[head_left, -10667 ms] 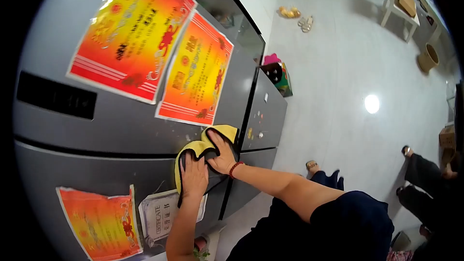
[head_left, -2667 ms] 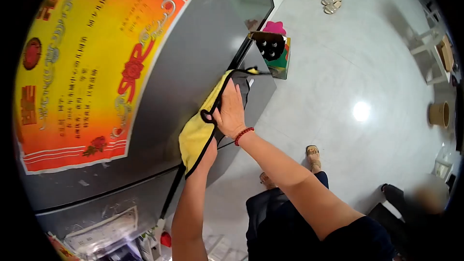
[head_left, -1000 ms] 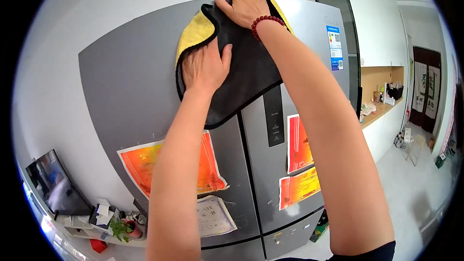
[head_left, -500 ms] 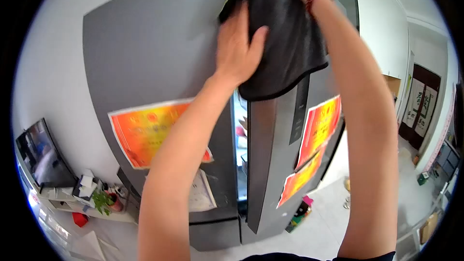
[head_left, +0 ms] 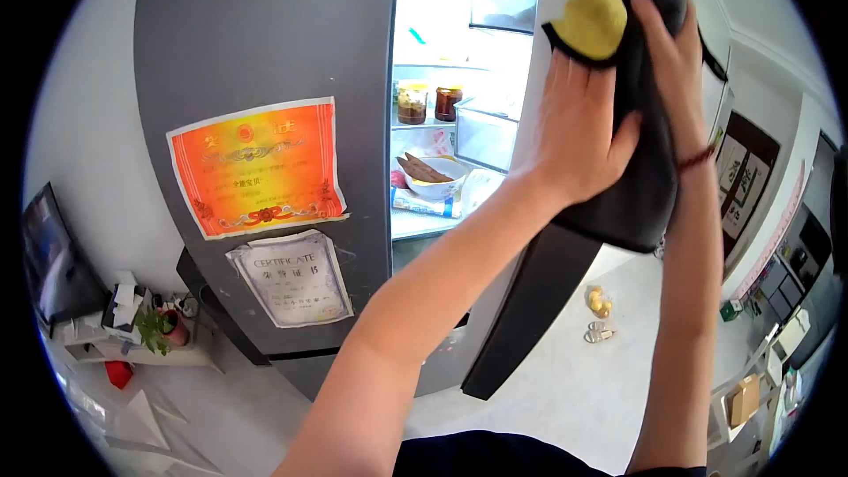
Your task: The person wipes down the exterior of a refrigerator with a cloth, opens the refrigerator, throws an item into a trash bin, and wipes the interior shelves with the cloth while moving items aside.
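Cloth: yellow on one side, dark on the other, and it's up at the upper part of the swung-out right door, bunched between the hands
Left hand: palm to the dark side, fingers reaching under the yellow fold, thumb spread well apart from them
Right hand: clamped on the cloth, thumb on the near side, fingers round the far side, red bracelet at the wrist
Fridge: lit up inside, left door closed
Shelves: two jars side by side, and below them a white bowl holding long brown pieces
Left door: orange certificate on top, pale certificate just beneath
Off to the left: a screen and a potted plant
Floor: sandals beside a bag of yellow things
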Demonstrator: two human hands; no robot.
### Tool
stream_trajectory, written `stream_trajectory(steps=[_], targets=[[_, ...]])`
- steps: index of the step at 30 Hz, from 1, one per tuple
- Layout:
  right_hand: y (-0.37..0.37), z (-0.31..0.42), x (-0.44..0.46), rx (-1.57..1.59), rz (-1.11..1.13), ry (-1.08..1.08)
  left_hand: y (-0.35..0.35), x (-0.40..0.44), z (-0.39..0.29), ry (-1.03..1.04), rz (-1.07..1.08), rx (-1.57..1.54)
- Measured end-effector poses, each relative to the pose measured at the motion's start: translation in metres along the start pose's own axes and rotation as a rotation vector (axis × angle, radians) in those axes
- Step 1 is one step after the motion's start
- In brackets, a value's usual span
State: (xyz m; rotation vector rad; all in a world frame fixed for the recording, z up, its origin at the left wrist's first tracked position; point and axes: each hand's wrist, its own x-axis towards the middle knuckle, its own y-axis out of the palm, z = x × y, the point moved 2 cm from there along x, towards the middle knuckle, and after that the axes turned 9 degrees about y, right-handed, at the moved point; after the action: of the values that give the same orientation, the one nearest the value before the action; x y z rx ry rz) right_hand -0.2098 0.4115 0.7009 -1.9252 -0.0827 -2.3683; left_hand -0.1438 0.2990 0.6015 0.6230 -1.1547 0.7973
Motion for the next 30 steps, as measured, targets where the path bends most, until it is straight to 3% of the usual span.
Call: stream_trajectory(steps=[3, 10, 12, 14, 15, 16, 18, 19, 20, 21, 24, 27, 29, 30], targets=[[-0.013, -0.002, -0.068, -0.121, -0.056, -0.020, 0.008, -0.036, -0.026, -0.045, 0.109, -0.079], [-0.096, -0.050, -0.181, -0.187, -0.195, 0.290, 0.007, -0.119, -0.091, -0.015, 0.510, -0.433], [-0.138, -0.086, -0.214, -0.236, -0.256, 0.419, -0.012, -0.148, -0.099, -0.122, 0.552, -0.653], [-0.174, -0.119, -0.247, -0.296, -0.315, 0.512, -0.040, -0.193, -0.078, 0.115, 0.465, -0.404], [-0.165, -0.105, -0.250, -0.421, -0.371, 0.399, -0.054, -0.208, -0.058, 0.098, 0.437, -0.236], [-0.167, -0.105, -0.261, -0.391, -0.346, 0.431, -0.065, -0.218, -0.032, -0.037, 0.477, -0.089], [-0.154, -0.091, -0.271, -0.534, -0.392, 0.253, -0.078, -0.237, 0.026, -0.028, 0.869, 0.264], [-0.152, -0.090, -0.278, -0.485, -0.424, 0.284, -0.083, -0.248, 0.051, 0.014, 1.148, 0.507], [-0.151, -0.094, -0.289, -0.430, -0.462, 0.316, -0.093, -0.272, 0.094, -0.141, 1.583, 0.749], [-0.153, -0.099, -0.295, -0.372, -0.501, 0.338, -0.096, -0.291, 0.112, -0.233, 1.839, 0.867], [-0.170, -0.117, -0.321, -0.087, -0.632, 0.447, -0.103, -0.299, 0.111, 0.088, 1.995, 0.998], [-0.173, -0.094, -0.347, 0.168, -0.746, 0.494, -0.100, -0.299, 0.104, 0.065, 2.057, 1.028], [-0.143, -0.033, -0.325, -0.246, -0.523, 0.467, -0.098, -0.300, 0.102, 0.048, 2.101, 1.038], [-0.134, -0.012, -0.318, -0.796, -0.286, 0.480, -0.096, -0.298, 0.102, 0.042, 2.122, 1.045]])
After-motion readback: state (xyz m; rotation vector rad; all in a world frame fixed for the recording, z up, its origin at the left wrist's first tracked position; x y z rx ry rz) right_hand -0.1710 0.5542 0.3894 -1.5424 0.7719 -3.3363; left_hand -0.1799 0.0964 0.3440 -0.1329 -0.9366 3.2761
